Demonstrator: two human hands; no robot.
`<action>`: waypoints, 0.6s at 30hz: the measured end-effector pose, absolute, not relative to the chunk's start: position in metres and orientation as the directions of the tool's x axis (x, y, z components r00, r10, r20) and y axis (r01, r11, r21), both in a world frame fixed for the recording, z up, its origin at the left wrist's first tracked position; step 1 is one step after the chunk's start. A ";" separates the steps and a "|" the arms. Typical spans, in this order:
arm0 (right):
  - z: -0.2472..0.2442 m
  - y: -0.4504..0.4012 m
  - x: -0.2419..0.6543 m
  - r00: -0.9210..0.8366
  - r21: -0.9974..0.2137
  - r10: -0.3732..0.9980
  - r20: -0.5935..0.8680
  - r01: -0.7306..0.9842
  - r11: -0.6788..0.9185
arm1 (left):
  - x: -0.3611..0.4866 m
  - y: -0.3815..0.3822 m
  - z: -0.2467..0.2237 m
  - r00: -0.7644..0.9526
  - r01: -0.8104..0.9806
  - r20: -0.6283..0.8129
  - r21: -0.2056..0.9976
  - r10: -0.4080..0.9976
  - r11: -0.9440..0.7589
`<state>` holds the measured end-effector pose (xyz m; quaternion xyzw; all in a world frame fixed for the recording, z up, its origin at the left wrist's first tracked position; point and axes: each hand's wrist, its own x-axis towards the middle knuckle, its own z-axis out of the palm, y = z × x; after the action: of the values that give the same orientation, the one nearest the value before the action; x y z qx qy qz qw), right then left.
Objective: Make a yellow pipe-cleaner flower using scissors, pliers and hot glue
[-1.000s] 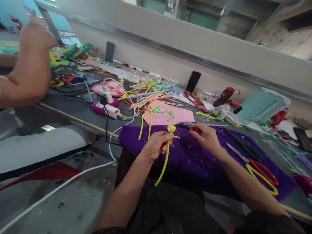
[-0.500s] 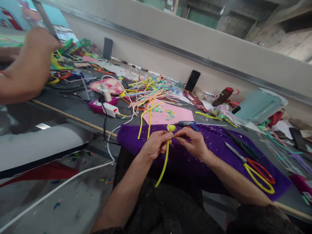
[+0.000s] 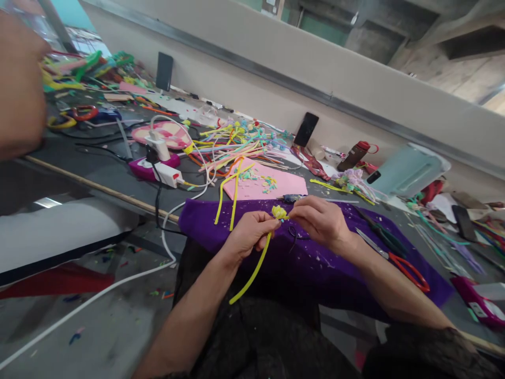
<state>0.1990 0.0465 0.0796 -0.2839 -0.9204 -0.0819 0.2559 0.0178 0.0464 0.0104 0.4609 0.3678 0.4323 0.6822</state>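
Observation:
My left hand [image 3: 250,231] pinches a yellow pipe cleaner flower [image 3: 278,211] just below its ruffled head, between thumb and forefinger. From under that hand the yellow stem [image 3: 252,275] hangs down, curving to the left. My right hand [image 3: 321,220] is closed at the flower's right side, its fingertips pinched on a short yellow pipe cleaner end. A small bluish bit shows beneath the head. Both hands are above a purple cloth [image 3: 327,268] dotted with scraps. Two yellow pipe cleaners [image 3: 233,208] lie on the cloth's left part.
Red-handled scissors [image 3: 410,271] and a dark-handled tool [image 3: 384,234] lie right. A blue tool [image 3: 292,198] sits behind my hands. Beyond are pink foam [image 3: 290,184] with clippings, pipe cleaners [image 3: 244,142], and a power strip [image 3: 142,167] with cables. A co-worker's arm [image 3: 19,89] is at left.
My right hand has lifted slightly and turned, its fingertips now beside the flower head. The stem's lower end has swung left. The co-worker's arm has shifted left; the view has turned slightly.

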 end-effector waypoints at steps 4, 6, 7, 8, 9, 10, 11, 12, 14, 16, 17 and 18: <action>0.083 0.050 0.196 -0.809 0.210 0.394 0.436 0.517 0.830 | 0.019 0.045 0.012 0.345 -0.217 -0.098 0.959 0.934 0.181; 0.084 0.052 0.195 -0.833 0.246 0.371 0.410 0.493 0.835 | 0.020 0.046 0.011 0.343 -0.206 -0.101 0.962 0.934 0.180; 0.084 0.052 0.195 -0.840 0.254 0.363 0.403 0.483 0.838 | 0.020 0.046 0.011 0.347 -0.203 -0.104 0.962 0.932 0.183; 0.084 0.052 0.195 -0.846 0.260 0.357 0.397 0.476 0.840 | 0.020 0.046 0.010 0.352 -0.199 -0.108 0.962 0.930 0.187; 0.084 0.052 0.195 -0.849 0.266 0.351 0.395 0.471 0.841 | 0.019 0.046 0.010 0.358 -0.197 -0.109 0.962 0.927 0.189; 0.084 0.052 0.195 -0.853 0.271 0.347 0.390 0.466 0.842 | 0.019 0.047 0.009 0.362 -0.197 -0.107 0.962 0.926 0.188; 0.085 0.051 0.195 -0.857 0.276 0.343 0.385 0.462 0.843 | 0.020 0.047 0.009 0.365 -0.197 -0.104 0.963 0.925 0.186; 0.085 0.051 0.195 -0.860 0.282 0.340 0.379 0.458 0.843 | 0.020 0.047 0.009 0.366 -0.196 -0.102 0.963 0.925 0.184; 0.085 0.050 0.195 -0.866 0.296 0.333 0.372 0.451 0.842 | 0.020 0.047 0.008 0.366 -0.192 -0.100 0.965 0.925 0.181; 0.085 0.050 0.195 -0.869 0.319 0.329 0.369 0.451 0.834 | 0.020 0.047 0.009 0.366 -0.184 -0.104 0.966 0.925 0.181; 0.084 0.049 0.195 -0.871 0.332 0.327 0.366 0.451 0.828 | 0.020 0.046 0.009 0.364 -0.181 -0.105 0.967 0.925 0.181; 0.084 0.049 0.195 -0.873 0.345 0.328 0.361 0.451 0.823 | 0.021 0.046 0.009 0.363 -0.178 -0.107 0.967 0.926 0.181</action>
<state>0.1945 0.0490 0.0838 -0.2063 -0.9438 -0.2142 0.1444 0.0205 0.0462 0.0094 0.4875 0.3833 0.4145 0.6661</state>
